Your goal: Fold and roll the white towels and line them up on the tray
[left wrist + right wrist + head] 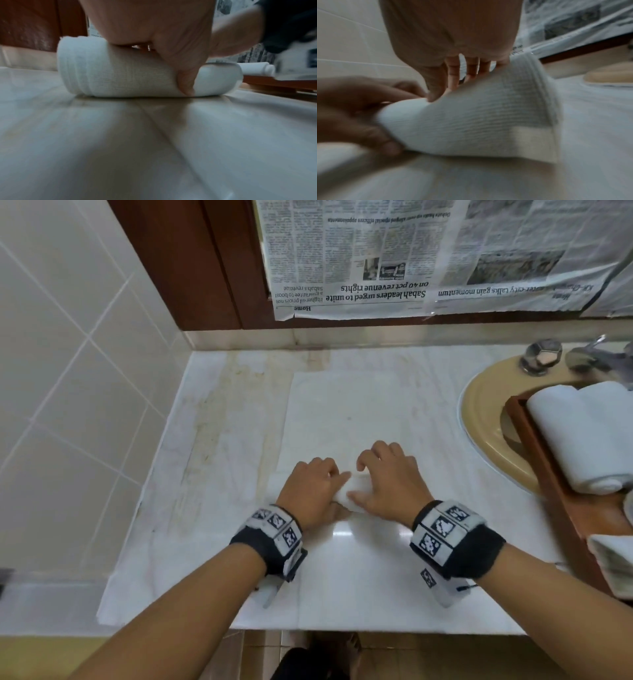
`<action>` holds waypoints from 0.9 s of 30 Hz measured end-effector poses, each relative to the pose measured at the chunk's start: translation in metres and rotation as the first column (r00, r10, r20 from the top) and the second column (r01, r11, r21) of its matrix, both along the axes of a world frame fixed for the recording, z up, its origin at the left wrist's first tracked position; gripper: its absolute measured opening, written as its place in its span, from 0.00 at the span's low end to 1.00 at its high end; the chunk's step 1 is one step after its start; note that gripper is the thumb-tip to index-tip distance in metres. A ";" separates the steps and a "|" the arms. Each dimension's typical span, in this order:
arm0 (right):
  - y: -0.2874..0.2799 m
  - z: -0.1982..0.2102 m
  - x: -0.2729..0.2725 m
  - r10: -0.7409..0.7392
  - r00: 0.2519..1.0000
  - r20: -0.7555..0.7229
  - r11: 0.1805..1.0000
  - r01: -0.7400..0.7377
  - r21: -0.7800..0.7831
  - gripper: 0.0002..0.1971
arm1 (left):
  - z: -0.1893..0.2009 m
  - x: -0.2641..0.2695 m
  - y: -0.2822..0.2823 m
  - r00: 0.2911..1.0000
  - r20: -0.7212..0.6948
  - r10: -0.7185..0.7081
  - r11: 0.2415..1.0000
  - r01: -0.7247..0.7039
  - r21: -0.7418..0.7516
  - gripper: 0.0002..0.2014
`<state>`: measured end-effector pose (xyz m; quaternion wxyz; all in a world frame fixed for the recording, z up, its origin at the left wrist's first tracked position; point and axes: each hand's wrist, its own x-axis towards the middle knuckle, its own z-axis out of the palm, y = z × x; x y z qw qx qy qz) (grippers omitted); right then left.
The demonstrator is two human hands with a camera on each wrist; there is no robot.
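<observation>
White cotton towel [342, 419] lies flat on the marble counter [205, 440], its near end already wound into a small roll [120, 75]. Left hand [310, 491] and right hand [387, 481] both curl over this roll, thumbs behind it and fingers on top. The cloth looks soft, light and limp, so I judge it will loosen easily; best to hold it across the whole width. Two finished rolls [582, 436] rest on the wooden tray [544, 460] at right.
</observation>
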<state>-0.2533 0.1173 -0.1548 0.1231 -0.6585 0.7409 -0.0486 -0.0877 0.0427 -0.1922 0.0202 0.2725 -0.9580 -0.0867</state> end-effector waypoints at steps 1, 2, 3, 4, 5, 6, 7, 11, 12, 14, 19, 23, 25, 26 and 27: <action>0.005 -0.005 0.004 0.034 0.997 -0.068 0.999 -0.033 0.019 0.31 | 0.007 -0.005 -0.012 1.000 0.024 0.004 0.993 -0.007 0.114 0.30; 0.007 -0.011 0.006 0.071 0.986 -0.152 0.997 -0.064 0.048 0.34 | 0.013 -0.011 -0.026 0.998 0.054 0.034 0.971 -0.046 0.233 0.28; 0.006 -0.016 0.006 0.095 0.973 -0.211 0.995 -0.084 0.059 0.35 | 0.019 -0.016 -0.038 0.993 0.100 0.062 0.932 -0.093 0.350 0.26; 0.001 -0.019 0.003 0.095 0.962 -0.256 0.995 -0.093 0.018 0.33 | 0.024 -0.020 -0.048 0.988 0.127 0.083 0.899 -0.130 0.417 0.24; -0.008 -0.020 -0.002 0.094 0.960 -0.262 0.996 -0.093 0.015 0.30 | 0.024 -0.024 -0.056 0.989 0.113 0.093 0.898 -0.132 0.419 0.22; -0.019 -0.016 -0.008 0.095 0.972 -0.217 0.995 -0.086 0.052 0.28 | 0.025 -0.026 -0.062 0.992 0.078 0.102 0.920 -0.124 0.373 0.20; -0.031 -0.012 -0.016 0.066 0.994 -0.092 0.992 -0.055 0.117 0.27 | 0.023 -0.025 -0.064 0.994 0.009 0.106 0.952 -0.104 0.289 0.20; -0.077 0.004 -0.042 -0.197 0.933 0.302 0.939 0.090 0.332 0.27 | 0.003 -0.009 -0.057 0.990 -0.140 -0.025 0.998 0.017 -0.060 0.34; -0.084 0.004 -0.043 -0.204 0.939 0.277 0.946 0.117 0.303 0.26 | -0.005 -0.007 -0.059 0.992 -0.113 -0.047 0.993 0.034 -0.114 0.37; -0.085 0.003 -0.037 -0.194 0.970 0.145 0.970 0.167 0.177 0.24 | -0.012 -0.010 -0.071 0.994 -0.087 -0.065 0.986 0.050 -0.156 0.38; -0.076 -0.011 -0.018 -0.022 0.981 -0.193 0.997 0.035 0.062 0.37 | 0.020 -0.043 -0.128 0.998 0.050 -0.042 0.965 0.028 0.262 0.25; -0.103 -0.009 -0.036 0.028 0.986 -0.166 1.000 -0.025 0.018 0.30 | 0.034 -0.058 -0.160 0.989 0.131 0.064 0.842 -0.125 0.526 0.19; -0.127 0.001 -0.054 -0.079 0.993 0.091 0.980 0.060 0.192 0.27 | 0.029 -0.058 -0.162 0.995 0.025 0.093 0.930 -0.096 0.356 0.21; -0.141 0.004 -0.064 -0.151 0.967 0.205 0.957 0.091 0.275 0.26 | 0.025 -0.056 -0.158 0.996 -0.038 0.084 0.971 -0.073 0.227 0.23; -0.155 0.007 -0.073 -0.195 0.939 0.282 0.939 0.097 0.329 0.24 | 0.021 -0.053 -0.154 0.995 -0.085 0.048 0.993 -0.038 0.112 0.27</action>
